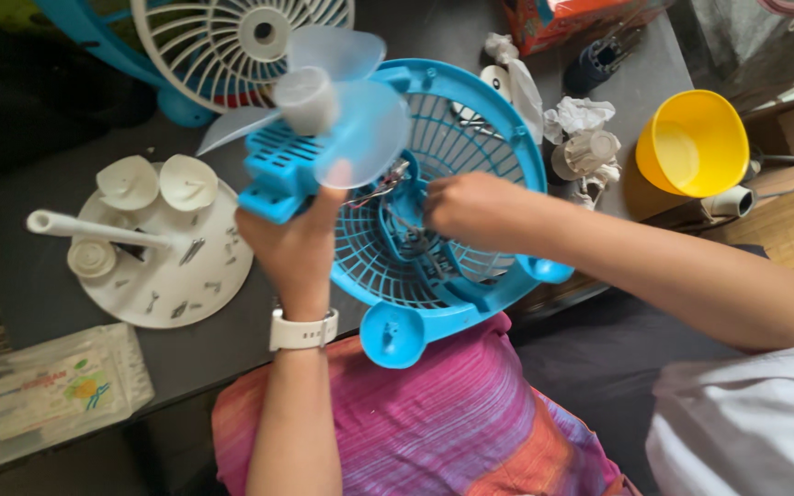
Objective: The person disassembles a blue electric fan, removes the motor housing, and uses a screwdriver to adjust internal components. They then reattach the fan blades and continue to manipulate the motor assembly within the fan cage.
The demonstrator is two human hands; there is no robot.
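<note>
Two bare hands work over a blue fan grille (470, 119), a round slatted guard that leans across the person's lap and against the edge of a dark table (39, 285). The left hand (298, 241), with a white wrist band (303, 331) below it, is clamped around a blue motor housing (273, 174), thumb up against the translucent fan blade (342, 110) that sits on top of the housing. The right hand (470, 209) reaches in from the right with its fingers curled together and pressed into the slats at the middle of the grille; whether it grips anything there I cannot tell, since the fingertips are hidden. Between the hands a bit of thin metal shows against the grille. On the table to the left lies a white round base (163, 276) carrying two white cup-shaped parts (158, 182), a white tube (94, 228) and scattered small screws. Near the table's front left corner lies a clear plastic packet (57, 390). Behind the grille stands a white front guard (232, 46) on a blue frame. To the right are crumpled white paper (581, 115) and a yellow bowl (691, 142). Below the hands, pink and purple striped cloth (434, 422) covers the lap
</note>
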